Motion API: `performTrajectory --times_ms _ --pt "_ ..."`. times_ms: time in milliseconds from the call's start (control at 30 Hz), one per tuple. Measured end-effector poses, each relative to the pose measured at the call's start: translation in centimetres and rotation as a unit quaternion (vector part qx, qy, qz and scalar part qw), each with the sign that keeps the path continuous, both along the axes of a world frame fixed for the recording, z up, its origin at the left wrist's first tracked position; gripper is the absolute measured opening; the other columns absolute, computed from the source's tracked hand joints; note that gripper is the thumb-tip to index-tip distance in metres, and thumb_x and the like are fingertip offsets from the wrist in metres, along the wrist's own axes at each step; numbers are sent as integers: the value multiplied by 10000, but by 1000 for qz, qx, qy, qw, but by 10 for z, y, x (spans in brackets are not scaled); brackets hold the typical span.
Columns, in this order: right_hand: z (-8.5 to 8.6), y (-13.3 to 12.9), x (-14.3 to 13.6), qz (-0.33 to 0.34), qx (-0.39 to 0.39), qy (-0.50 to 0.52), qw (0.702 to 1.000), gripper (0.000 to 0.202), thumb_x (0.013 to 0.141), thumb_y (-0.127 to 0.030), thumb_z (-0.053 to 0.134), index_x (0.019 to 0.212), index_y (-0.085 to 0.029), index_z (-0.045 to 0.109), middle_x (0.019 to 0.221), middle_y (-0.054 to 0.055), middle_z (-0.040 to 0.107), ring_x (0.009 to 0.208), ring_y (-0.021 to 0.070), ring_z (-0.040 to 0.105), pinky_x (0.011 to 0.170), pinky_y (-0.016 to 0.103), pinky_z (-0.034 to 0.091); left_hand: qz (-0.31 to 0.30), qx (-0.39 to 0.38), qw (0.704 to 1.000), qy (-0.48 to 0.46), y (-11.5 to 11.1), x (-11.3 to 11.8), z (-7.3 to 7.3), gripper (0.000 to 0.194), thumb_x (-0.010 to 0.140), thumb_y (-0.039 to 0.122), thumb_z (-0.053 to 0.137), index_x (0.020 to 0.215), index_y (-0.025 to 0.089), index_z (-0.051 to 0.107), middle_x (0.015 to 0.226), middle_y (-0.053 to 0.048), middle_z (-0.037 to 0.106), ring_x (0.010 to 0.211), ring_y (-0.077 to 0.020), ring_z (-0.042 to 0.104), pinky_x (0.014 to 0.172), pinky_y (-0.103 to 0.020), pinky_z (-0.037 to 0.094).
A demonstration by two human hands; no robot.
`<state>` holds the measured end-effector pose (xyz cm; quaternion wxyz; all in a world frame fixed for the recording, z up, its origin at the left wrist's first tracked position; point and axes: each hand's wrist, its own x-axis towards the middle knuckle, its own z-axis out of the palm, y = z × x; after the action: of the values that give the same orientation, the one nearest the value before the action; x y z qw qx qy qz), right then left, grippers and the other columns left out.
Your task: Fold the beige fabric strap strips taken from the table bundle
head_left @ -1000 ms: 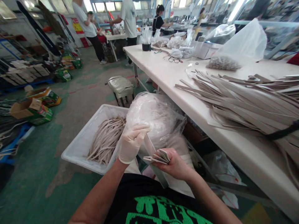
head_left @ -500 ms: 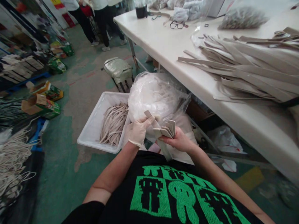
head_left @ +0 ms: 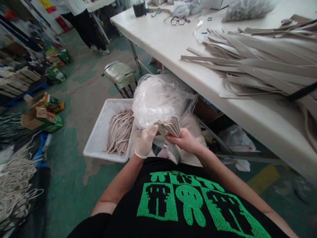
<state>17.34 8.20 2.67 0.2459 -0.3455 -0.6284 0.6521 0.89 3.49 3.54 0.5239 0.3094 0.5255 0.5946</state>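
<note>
Several flat beige straps (head_left: pixel 174 127) are fanned out in my right hand (head_left: pixel 184 140), which is bare and closed around them. Their lengths bend down in a loop (head_left: pixel 174 153) in front of my lap. On my left hand (head_left: pixel 146 140) is a thin whitish glove. Its thumb and fingers are pinched at the end of the leftmost strap, just left of the bunch; the fingertips are partly hidden. Behind both hands sits a bulging clear plastic bag (head_left: pixel 158 99) with pale contents.
A white bin (head_left: pixel 95 142) holding many strips (head_left: pixel 121 132) stands at left. The white table (head_left: pixel 158 43) on the right carries a heap of straps (head_left: pixel 262 66), glasses (head_left: pixel 178 21) and a filled bag (head_left: pixel 247 11). Beyond are a padded stool (head_left: pixel 119 74), cartons (head_left: pixel 42 119) and a person (head_left: pixel 84 26).
My left hand has turned its thumb upward, and the strap end it pinches has come down closer to the bunch in my right hand. The view has shifted slightly.
</note>
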Motion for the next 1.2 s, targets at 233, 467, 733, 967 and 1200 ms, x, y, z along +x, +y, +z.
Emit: performTrajectory --times_ms 233,467,733,967,1200 --pt "-6 -7 -4 37 -8 -6 999 356 777 -478 709 663 -197 523 533 -80 406 453 70 340 432 223 307 25 2 1000 -7 1 -2 -4 384 741 539 777 917 199 803 970 -60 796 1011 -254 726 981 -370 540" --pt "-6 -21 -10 68 12 18 997 297 775 -405 693 649 -185 536 591 -54 463 545 92 410 529 237 372 105 32 993 -43 5 -7 -1 375 761 557 749 821 188 784 904 -58 795 1004 -233 731 1019 -361 517" --pt "-16 -27 -9 107 55 -52 991 244 800 -372 668 683 -164 618 579 -31 579 550 120 523 536 237 404 118 62 991 10 4 -22 -4 335 813 521 718 848 194 785 933 -51 796 1011 -229 726 1050 -386 497" --pt "-11 4 -13 -59 42 55 996 439 669 -405 819 1031 -172 738 961 68 754 838 220 669 720 333 534 74 55 995 23 3 -14 -3 361 788 531 740 923 201 795 1006 -67 791 1071 -246 704 1064 -394 479" --pt "-8 -6 -45 9 109 -64 992 195 823 -308 662 729 -155 738 700 28 733 649 166 648 600 252 454 45 63 997 -5 7 -6 4 393 756 550 766 959 215 800 997 -56 790 1015 -243 717 1007 -387 508"
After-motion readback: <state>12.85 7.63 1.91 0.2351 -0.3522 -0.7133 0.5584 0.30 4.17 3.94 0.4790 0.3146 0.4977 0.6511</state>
